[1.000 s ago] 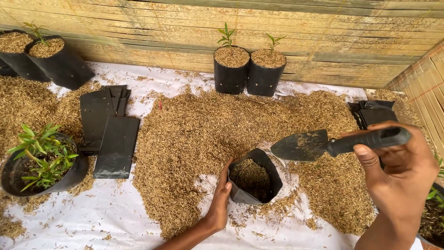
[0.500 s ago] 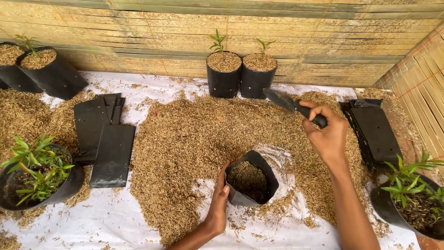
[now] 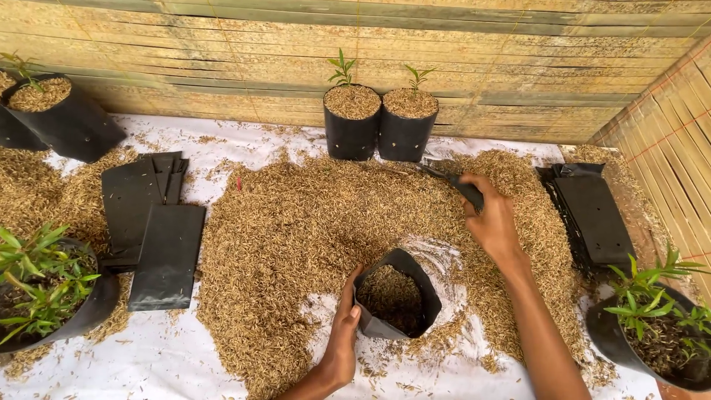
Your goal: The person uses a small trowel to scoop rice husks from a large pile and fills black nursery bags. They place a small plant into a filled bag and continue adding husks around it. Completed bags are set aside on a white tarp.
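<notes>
While the left hand [image 3: 342, 342] pinched the rim of the black grow bag [image 3: 392, 295] at lower centre, thumb inside, the bag sat part-filled with husk; judged soft-walled, light, floppy, best held at the rim. Fingers of the right hand [image 3: 490, 222] were wrapped around the trowel [image 3: 453, 183]. Versus half a second prior, the trowel had dropped into the husk pile [image 3: 311, 222], blade half-buried.
</notes>
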